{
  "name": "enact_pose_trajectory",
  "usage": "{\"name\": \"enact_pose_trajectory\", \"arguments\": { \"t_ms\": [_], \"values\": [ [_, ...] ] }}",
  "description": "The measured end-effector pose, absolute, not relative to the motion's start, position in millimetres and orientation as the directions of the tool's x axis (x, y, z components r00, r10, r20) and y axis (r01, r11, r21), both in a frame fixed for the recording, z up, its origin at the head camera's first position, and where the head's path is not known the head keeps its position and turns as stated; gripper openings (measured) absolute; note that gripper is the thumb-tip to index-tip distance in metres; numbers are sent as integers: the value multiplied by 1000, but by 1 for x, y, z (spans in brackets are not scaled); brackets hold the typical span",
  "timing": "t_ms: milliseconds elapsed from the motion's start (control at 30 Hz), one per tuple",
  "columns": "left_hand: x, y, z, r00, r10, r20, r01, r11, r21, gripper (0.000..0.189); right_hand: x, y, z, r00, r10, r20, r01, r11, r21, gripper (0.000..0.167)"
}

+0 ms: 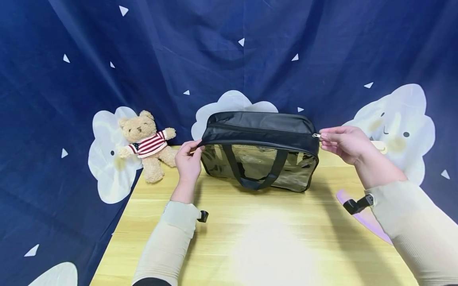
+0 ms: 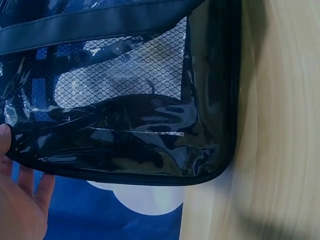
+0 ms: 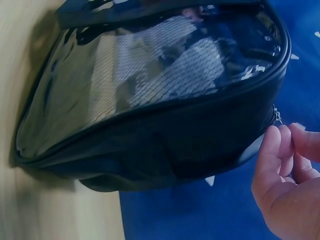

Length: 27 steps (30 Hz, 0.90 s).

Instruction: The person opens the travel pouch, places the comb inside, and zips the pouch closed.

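A black bag (image 1: 304, 145) with a clear front panel and a dark strap handle (image 1: 277, 169) stands upright on the wooden table. Along its top runs a zipper, its metal pull (image 1: 316, 136) at the right end. My right hand (image 1: 345, 143) pinches that pull between thumb and fingers; the right wrist view shows the slider (image 3: 277, 116) just beyond the fingertips. At the opposite upper corner, my left hand (image 1: 189, 161) pinches the bag's edge, thumb in front. Mesh shows through the clear panel (image 2: 125, 75); I cannot tell what the bag holds.
A teddy bear (image 1: 153, 147) in a striped shirt sits at the table's back left, close to my left hand. Behind the table (image 1: 214, 234) hangs a dark blue curtain (image 1: 200, 47) with white clouds. Partly behind my right forearm lies a purple curved shape (image 1: 372, 224).
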<state>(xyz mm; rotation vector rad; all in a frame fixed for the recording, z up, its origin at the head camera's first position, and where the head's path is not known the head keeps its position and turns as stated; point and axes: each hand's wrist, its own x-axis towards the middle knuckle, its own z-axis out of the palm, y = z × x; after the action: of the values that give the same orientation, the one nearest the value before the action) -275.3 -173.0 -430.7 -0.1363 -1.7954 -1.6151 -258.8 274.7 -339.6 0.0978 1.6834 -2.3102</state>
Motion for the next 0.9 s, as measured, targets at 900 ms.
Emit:
{"name": "enact_pose_trajectory", "arguments": {
  "t_ms": [900],
  "values": [
    [-272,-169,-428,-772,-335,541,491,228,841,19,-279,203,-300,-998,-64,-22,12,148,-989,24]
  ]
}}
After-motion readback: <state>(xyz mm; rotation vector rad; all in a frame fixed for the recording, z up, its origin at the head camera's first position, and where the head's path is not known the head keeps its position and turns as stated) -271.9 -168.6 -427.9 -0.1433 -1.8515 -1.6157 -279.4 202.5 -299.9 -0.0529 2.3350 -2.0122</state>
